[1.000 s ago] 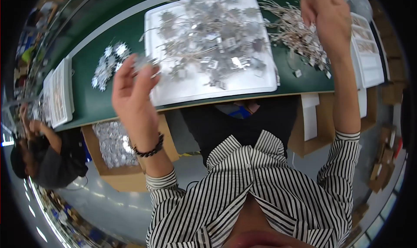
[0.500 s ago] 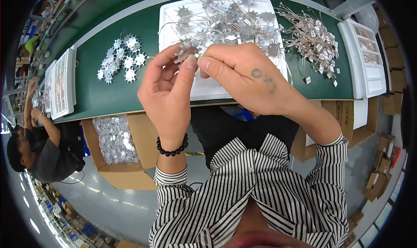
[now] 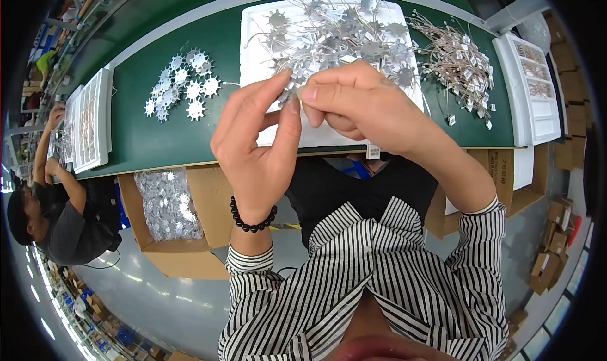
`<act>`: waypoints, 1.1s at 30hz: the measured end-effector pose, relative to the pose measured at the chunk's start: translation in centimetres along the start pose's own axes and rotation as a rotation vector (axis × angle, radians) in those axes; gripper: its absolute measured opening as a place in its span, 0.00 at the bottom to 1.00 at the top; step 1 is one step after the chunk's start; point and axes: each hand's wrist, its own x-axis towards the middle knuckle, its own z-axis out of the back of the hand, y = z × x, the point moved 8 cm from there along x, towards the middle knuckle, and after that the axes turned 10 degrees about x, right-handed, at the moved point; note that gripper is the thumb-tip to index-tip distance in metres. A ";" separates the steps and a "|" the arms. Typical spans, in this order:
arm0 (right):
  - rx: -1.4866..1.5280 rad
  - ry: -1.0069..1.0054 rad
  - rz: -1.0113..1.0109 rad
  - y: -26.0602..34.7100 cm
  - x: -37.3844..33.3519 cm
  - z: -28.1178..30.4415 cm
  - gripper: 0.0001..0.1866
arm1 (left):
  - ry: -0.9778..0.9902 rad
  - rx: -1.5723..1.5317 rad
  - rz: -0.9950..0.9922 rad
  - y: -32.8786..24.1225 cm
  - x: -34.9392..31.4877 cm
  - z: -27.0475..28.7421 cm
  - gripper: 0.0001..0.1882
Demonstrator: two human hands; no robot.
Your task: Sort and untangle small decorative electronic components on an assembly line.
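Note:
My left hand is raised over the front of a white foam tray, thumb and forefinger closed on a gear-shaped metal plate, mostly hidden and seen nearly edge-on. Against it, my right hand pinches with thumb and forefinger, its other fingers curled. A white-tagged wire dangles below the right palm; its upper part is hidden by the hand. Behind both hands, the tray holds a tangled heap of gear-shaped plates with wires.
Loose gear-shaped plates lie left on the green table. A pile of tagged wires lies right, beside a white foam box. Below the table edge stands a carton of bagged parts. A co-worker sits at left.
The plate has turned from showing its flat face to nearly edge-on. My left hand has shifted slightly right and down. The white tag now shows under my right hand.

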 end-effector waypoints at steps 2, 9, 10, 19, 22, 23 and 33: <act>0.331 0.078 -0.240 -1.3 -0.3 -0.7 0.16 | -0.002 0.036 -0.033 -0.3 -0.1 0.2 0.19; 0.634 0.043 -0.244 -2.8 -1.0 -1.7 0.16 | 0.066 0.016 -0.094 -0.3 -0.3 -0.1 0.19; 0.629 0.047 -0.238 -2.7 -1.2 -1.6 0.16 | 0.084 0.012 -0.099 -0.7 -0.2 -0.1 0.19; 0.284 -0.133 -0.154 -1.9 -1.6 -0.3 0.16 | 0.167 -0.126 -0.063 -0.6 0.0 -0.8 0.15; 0.130 -0.179 -0.100 -1.2 -1.8 -0.1 0.16 | 0.185 -0.188 0.077 -0.1 0.1 -1.4 0.12; 0.132 -0.178 -0.099 -1.3 -1.9 -0.1 0.16 | 0.186 -0.186 0.077 -0.1 0.2 -1.4 0.12; -0.862 -0.148 0.381 3.8 -2.2 1.4 0.17 | -0.085 -0.152 0.221 -0.5 4.7 2.1 0.09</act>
